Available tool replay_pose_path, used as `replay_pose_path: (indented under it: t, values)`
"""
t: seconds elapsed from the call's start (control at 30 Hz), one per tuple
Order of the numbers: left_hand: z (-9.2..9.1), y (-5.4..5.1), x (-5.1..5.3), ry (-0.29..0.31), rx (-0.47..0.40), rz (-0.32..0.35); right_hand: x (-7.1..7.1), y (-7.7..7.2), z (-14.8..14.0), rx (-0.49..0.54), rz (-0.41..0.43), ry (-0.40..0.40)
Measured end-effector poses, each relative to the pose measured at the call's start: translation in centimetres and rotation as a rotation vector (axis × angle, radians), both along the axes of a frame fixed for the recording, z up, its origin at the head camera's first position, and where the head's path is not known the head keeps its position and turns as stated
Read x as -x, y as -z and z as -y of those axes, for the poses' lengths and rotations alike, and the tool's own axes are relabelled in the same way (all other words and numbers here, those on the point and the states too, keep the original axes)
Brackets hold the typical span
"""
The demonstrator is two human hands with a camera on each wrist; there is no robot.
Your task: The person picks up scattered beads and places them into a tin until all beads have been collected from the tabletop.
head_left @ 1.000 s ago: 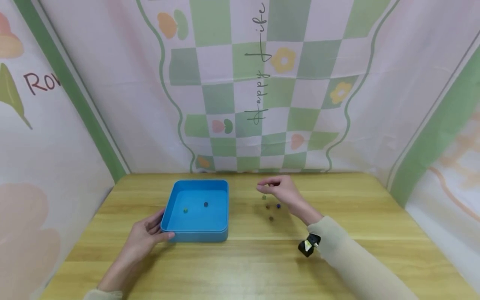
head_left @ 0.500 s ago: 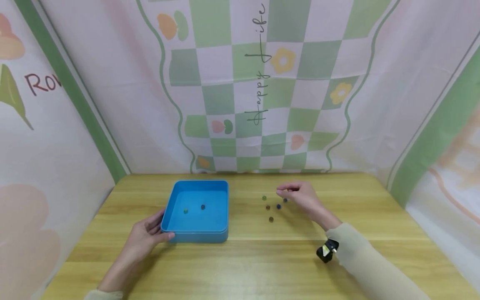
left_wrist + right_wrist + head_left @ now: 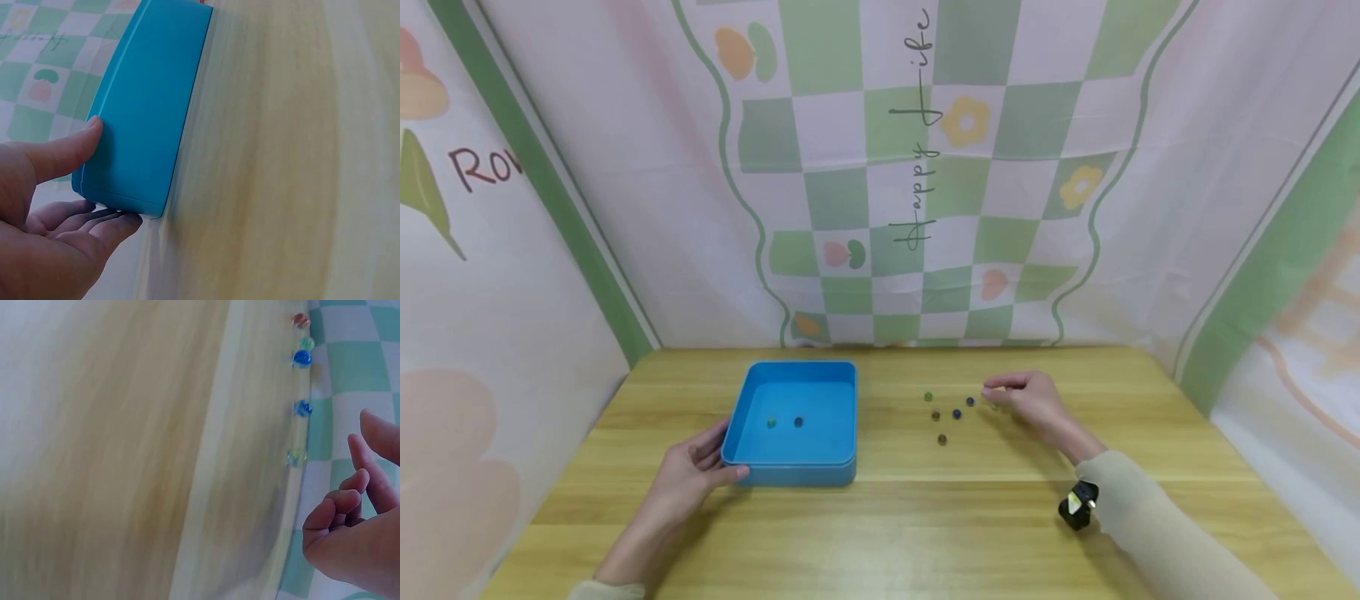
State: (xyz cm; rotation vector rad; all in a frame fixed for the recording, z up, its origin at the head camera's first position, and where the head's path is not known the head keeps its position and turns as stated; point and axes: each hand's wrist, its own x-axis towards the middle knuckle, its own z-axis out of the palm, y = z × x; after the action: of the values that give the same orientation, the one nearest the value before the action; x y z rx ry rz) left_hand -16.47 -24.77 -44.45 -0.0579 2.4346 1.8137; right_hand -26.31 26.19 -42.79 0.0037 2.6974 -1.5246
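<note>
My left hand [image 3: 688, 477] grips the near left corner of a blue box [image 3: 797, 476]. In the left wrist view, the thumb of this hand [image 3: 56, 250] presses one wall of the box [image 3: 147, 106] and the fingers touch the adjoining side. Inside lie a green marble [image 3: 771, 422] and a dark marble [image 3: 798, 422]. Over the table's right half hovers my right hand [image 3: 1037, 407], beside a pale clear marble [image 3: 995, 406]. Thumb and index finger stand apart in the right wrist view, the hand's [image 3: 359, 531] other fingers bent, nothing between them; the pale marble [image 3: 297, 457] is nearby.
Left of the right hand, several marbles lie on the wooden table [image 3: 880, 533]: green [image 3: 928, 397], two blue [image 3: 970, 402], and two brownish [image 3: 942, 439]. A patterned cloth [image 3: 895, 192] hangs behind the table. A black device [image 3: 1078, 505] is on the right wrist.
My right hand has moved right, uncovering a blue marble and the pale one. The dark marble in the box has rolled left and nearer the front. My left hand and the box have stayed put.
</note>
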Motion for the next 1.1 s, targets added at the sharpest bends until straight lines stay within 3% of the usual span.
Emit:
replay_pose_path:
  t: [0.5, 1.1]
  values:
    - [-0.1, 0.0, 0.0, 0.000, -0.017, -0.005, 0.4, 0.6, -1.6, -0.058, 0.034, -0.027]
    - [0.0, 0.2, 0.0, -0.009, -0.041, 0.004, 0.8, 0.8, -2.3, -0.177, 0.017, -0.077]
